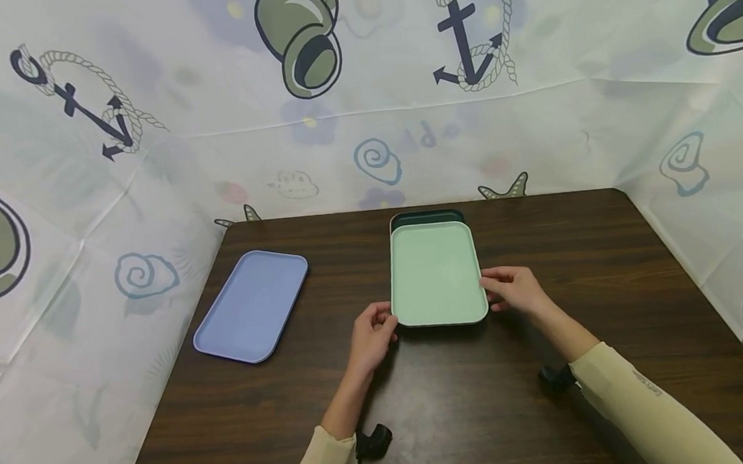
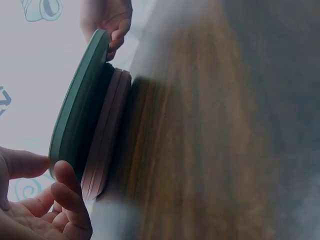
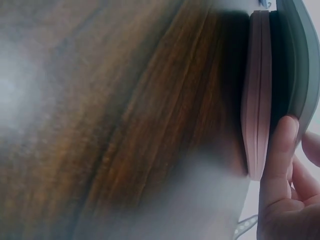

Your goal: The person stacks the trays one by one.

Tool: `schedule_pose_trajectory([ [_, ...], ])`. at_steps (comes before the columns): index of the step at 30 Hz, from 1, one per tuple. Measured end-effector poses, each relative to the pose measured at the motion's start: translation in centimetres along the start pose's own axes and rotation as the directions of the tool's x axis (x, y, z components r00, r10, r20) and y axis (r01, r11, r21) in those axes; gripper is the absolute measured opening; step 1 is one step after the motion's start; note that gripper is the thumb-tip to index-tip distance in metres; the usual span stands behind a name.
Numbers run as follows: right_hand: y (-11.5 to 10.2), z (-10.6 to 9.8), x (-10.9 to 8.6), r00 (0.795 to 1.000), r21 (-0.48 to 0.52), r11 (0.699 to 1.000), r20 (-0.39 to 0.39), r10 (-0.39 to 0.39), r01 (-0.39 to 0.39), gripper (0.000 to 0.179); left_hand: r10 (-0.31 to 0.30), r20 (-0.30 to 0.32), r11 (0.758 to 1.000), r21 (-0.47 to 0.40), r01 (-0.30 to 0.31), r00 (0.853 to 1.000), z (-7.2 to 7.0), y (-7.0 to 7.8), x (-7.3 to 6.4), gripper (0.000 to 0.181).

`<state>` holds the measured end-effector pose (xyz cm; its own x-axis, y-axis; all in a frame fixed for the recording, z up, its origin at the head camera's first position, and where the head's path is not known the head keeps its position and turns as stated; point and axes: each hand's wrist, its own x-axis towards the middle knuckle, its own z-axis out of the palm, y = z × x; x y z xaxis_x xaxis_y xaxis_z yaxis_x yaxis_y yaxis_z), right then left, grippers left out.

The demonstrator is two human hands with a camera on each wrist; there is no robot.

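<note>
A light green tray (image 1: 438,274) is held level between both hands, over a dark green tray (image 1: 427,217) whose far edge shows behind it. My left hand (image 1: 371,336) pinches its near left corner, the thumb above and the fingers below in the left wrist view. On the right side, my right hand (image 1: 519,290) grips the edge near the front corner. Beneath the dark tray, the wrist views show pink trays (image 3: 257,100), apparently two, stacked on the table. Whether the light green tray touches the dark one, I cannot tell.
To the left, a blue tray (image 1: 251,306) lies flat and slightly turned on the dark wooden table (image 1: 607,266). A white printed cloth (image 1: 385,58) hangs behind the table and along its sides. Each wrist carries a black camera mount (image 1: 375,442).
</note>
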<state>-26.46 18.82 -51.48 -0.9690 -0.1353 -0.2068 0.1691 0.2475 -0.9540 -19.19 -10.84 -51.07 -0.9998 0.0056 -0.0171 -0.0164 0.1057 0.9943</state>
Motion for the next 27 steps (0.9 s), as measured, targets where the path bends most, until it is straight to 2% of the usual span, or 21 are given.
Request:
schedule_pose_trajectory([
  [6,-0.1,-0.2,0.6,1.000,0.002,1.000,0.016,-0.009,0.009,0.044,0.028,-0.027,0.999,0.030,-0.027,0.999,0.2,0.7,0.2,0.027],
  [7,-0.1,-0.2,0.7,1.000,0.000,1.000,0.019,-0.009,0.009,0.044,0.033,-0.033,0.999,0.034,-0.032,0.999,0.2,0.2,0.6,0.028],
  [9,-0.2,-0.3,0.9,1.000,-0.009,1.000,0.021,-0.010,0.010,0.044,0.030,-0.040,0.999,0.039,-0.028,0.999,0.3,0.2,0.8,0.028],
  [17,-0.2,-0.5,1.6,0.999,-0.023,1.000,0.030,-0.014,0.015,0.044,0.058,-0.090,0.997,0.050,-0.054,0.994,0.7,-2.9,2.9,0.027],
  [21,-0.3,-0.6,2.0,0.999,-0.030,0.999,0.031,-0.012,0.012,0.044,0.059,-0.122,0.996,0.069,-0.051,0.991,0.9,-3.0,3.3,0.025],
  [27,-0.5,-0.7,2.4,0.999,-0.047,0.999,0.034,-0.013,0.015,0.043,0.065,-0.136,0.995,0.086,-0.054,0.989,1.0,-2.8,3.7,0.026],
])
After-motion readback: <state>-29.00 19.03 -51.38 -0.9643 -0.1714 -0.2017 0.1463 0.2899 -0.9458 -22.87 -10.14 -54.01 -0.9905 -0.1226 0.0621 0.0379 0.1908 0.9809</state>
